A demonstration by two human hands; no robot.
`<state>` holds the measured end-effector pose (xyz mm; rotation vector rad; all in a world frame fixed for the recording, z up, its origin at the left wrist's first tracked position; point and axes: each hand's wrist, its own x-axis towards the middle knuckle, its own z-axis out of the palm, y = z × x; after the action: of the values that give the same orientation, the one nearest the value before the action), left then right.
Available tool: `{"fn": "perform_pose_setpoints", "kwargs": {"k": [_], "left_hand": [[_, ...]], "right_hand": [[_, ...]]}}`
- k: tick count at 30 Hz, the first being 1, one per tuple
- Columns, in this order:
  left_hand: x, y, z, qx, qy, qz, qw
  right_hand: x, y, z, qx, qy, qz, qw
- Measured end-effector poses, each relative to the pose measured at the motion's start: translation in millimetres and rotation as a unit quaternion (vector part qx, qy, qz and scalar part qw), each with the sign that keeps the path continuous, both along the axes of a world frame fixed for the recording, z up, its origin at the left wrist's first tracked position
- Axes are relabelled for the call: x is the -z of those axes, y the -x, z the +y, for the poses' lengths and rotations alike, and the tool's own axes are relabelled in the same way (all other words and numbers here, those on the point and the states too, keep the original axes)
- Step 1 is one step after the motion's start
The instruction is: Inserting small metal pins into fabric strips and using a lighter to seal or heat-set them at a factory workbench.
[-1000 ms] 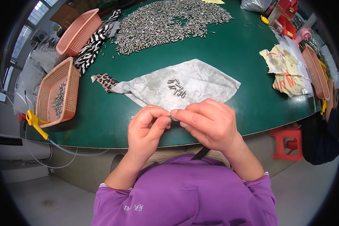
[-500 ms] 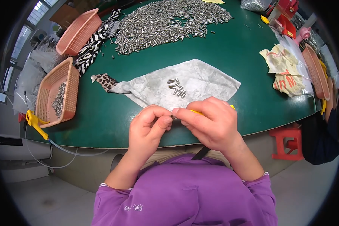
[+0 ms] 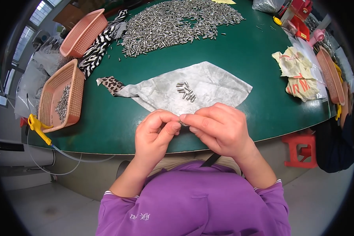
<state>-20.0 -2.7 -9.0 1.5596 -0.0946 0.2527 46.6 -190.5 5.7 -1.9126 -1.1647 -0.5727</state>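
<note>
Left hand (image 3: pixel 152 133) pinches a small, mostly hidden piece (image 3: pixel 182 123), probably for control; right hand (image 3: pixel 224 129) meets it, grip unclear; at twelve o'clock, metal pins (image 3: pixel 190 96) lie on grey cloth (image 3: pixel 220 84), seemingly for easy reach.

A small greyish piece (image 3: pixel 181 123) (mostly hidden) is pinched at the fingers (image 3: pixel 169 127).

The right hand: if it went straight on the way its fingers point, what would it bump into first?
The right hand would most likely meet the left hand first, since that lies directly ahead and very close; whether they already touch, I cannot tell.
</note>
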Motion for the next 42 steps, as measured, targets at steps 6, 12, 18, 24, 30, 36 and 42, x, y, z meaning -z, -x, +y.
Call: {"fn": "perform_pose_setpoints", "kwargs": {"k": [6,12,18,24,30,36,42], "left_hand": [[0.7,-1.3,2.4,0.01,-0.018,0.016,1.0],[-2.5,-1.7,0.3,0.025,-0.008,0.021,0.999],[-2.5,-1.2,0.4,0.017,0.027,0.012,0.999],[-2.3,-0.6,-0.2,0.008,0.016,0.018,1.0],[-0.8,-2.1,2.3,0.005,-0.029,0.023,0.999],[-2.1,-3.4,1.8,0.021,-0.079,0.028,0.996],[0.9,-1.2,0.7,0.03,0.057,0.023,0.998]], "right_hand": [[-0.3,-1.0,-0.5,0.005,0.009,0.001,1.0],[-2.8,-0.3,-0.1,0.039,0.007,-0.018,0.999],[-0.3,-0.5,-0.6,0.007,-0.009,0.007,1.0],[-0.4,-0.2,0.2,-0.002,-0.014,0.012,1.0],[-1.4,-0.7,0.1,0.003,-0.005,0.011,1.0],[-1.9,-1.3,-0.2,0.015,0.026,-0.012,0.999],[-0.4,-1.1,0.5,0.042,-0.02,-0.007,0.999]]}}
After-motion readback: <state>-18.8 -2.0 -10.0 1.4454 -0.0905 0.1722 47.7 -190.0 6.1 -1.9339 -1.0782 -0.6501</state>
